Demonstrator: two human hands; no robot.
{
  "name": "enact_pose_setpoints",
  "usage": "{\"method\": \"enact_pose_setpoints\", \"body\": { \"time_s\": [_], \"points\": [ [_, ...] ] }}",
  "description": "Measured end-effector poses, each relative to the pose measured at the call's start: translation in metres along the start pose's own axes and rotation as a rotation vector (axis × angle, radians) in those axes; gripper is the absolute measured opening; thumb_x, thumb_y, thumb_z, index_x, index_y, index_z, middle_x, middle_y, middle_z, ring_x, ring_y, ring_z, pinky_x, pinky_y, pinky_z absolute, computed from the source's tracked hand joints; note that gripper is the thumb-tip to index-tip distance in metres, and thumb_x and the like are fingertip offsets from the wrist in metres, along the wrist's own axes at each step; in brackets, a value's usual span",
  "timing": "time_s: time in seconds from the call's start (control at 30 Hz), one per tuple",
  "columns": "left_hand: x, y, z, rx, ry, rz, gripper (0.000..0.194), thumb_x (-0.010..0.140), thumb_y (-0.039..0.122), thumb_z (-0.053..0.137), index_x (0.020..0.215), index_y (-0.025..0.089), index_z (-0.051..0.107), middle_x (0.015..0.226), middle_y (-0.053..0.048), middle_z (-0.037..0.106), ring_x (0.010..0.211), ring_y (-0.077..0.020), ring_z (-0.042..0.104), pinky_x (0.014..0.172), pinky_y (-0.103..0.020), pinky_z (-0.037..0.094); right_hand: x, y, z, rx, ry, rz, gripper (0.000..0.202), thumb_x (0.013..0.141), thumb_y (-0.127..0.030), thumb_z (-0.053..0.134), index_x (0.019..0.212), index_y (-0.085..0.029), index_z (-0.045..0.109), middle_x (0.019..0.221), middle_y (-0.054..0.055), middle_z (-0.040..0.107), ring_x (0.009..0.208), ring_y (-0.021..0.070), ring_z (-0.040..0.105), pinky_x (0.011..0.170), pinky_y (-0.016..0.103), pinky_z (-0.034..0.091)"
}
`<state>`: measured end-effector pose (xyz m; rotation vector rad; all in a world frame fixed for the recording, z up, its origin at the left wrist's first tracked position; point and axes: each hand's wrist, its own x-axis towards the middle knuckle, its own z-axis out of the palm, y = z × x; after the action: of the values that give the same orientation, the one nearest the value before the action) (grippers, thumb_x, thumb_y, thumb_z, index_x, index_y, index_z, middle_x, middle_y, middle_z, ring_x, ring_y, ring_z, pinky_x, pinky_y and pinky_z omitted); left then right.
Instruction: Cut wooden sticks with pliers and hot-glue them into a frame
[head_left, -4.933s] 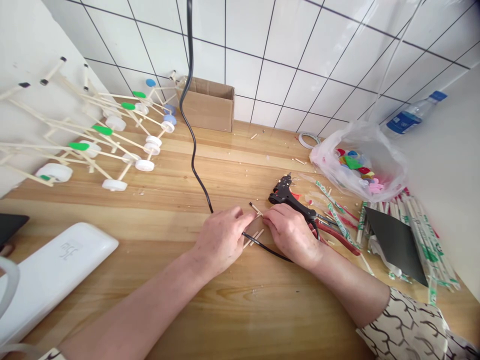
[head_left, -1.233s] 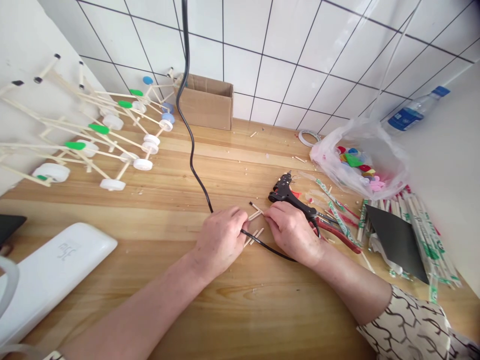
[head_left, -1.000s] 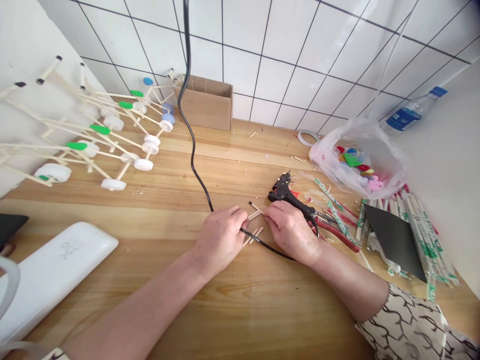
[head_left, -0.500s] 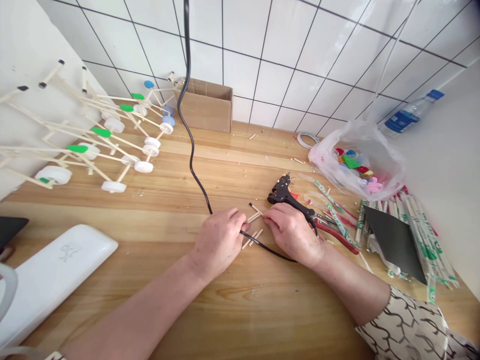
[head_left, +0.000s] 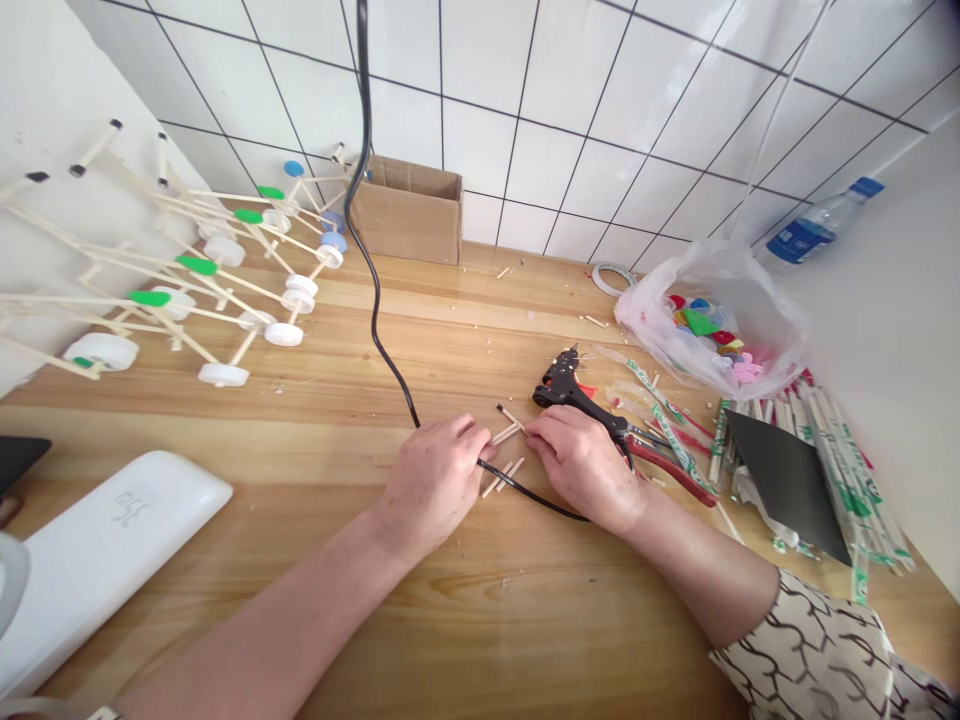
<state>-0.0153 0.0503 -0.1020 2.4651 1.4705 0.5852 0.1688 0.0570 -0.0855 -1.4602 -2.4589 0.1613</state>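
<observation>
Two hands pinching short sticks at mid-bench.

Bare wood lies open between the white case (head_left: 105, 545), cut off at the left edge, and the left hand (head_left: 433, 482); its fingertips pinch a small wooden stick (head_left: 507, 433) against the right hand (head_left: 583, 466), also pinching. The black cord (head_left: 525, 490) runs under both. Which fingers grip is hidden. The glue gun (head_left: 574, 388) lies just beyond. Both hands have stayed put.

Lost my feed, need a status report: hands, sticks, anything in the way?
Left hand and right hand pinch short wooden sticks flat on table. Black power cord lies under them.
</observation>
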Motion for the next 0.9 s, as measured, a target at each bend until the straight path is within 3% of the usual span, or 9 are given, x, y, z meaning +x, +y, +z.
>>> {"method": "enact_pose_setpoints", "body": {
  "time_s": [0.9],
  "points": [
    [-0.0006, 0.0026, -0.0016, 0.016, 0.014, -0.013, 0.018, 0.084, 0.013, 0.049, 0.073, 0.018, 0.062, 0.074, -0.001, 0.060, 0.067, -0.0166, 0.057, 0.064, -0.028, 0.042, 0.0005, -0.0010, -0.0018, -0.037, -0.028, 0.008, 0.018, 0.085, -0.010, 0.051, 0.078, -0.014, 0.067, 0.077, 0.007, 0.065, 0.075, 0.0187, 0.059, 0.068, 0.027, 0.046]
  ]
}}
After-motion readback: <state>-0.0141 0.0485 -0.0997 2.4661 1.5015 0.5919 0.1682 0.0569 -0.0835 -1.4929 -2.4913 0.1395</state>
